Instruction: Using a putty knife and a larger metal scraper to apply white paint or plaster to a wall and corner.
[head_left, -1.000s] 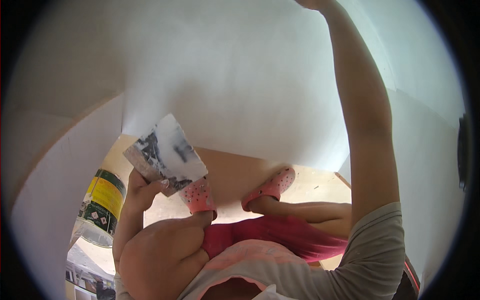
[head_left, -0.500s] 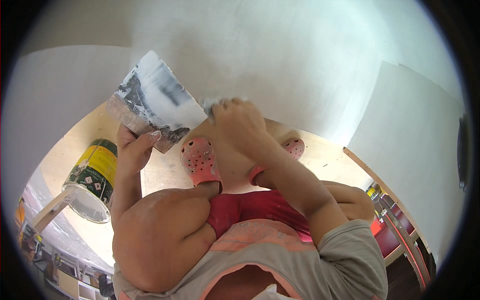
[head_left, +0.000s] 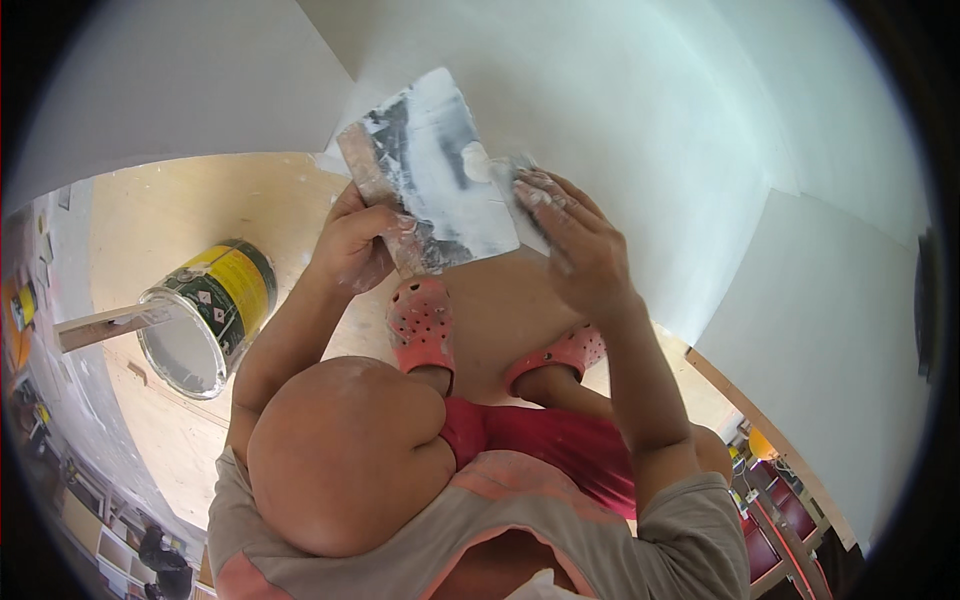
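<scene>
My left hand (head_left: pixel 358 245) is closed on the wooden edge of a wide putty knife (head_left: pixel 455 190), its broad blade tilted up and smeared with white filler. A thick dab of filler (head_left: pixel 476 162) sits near the blade's right edge. My right hand (head_left: pixel 582 240), its fingers whitened, grips a smaller scraper (head_left: pixel 522 205), slightly blurred. That scraper lies right along the wide blade's right edge; whether they touch I cannot tell. Behind both tools rises a pale wall panel (head_left: pixel 620 130).
An open tin (head_left: pixel 240 285) of white filler lies tilted at the left, with a wooden stick (head_left: pixel 105 327) across its mouth. My pink clogs (head_left: pixel 420 325) rest on the pale board floor (head_left: pixel 300 190). Another panel (head_left: pixel 820 330) stands at the right, with red-fronted items beyond its edge.
Both hands have moved right, and the wide putty knife has turned more upright. My right hand has brought the scraper from the wall panel to the blade's edge. The view has shifted left.
</scene>
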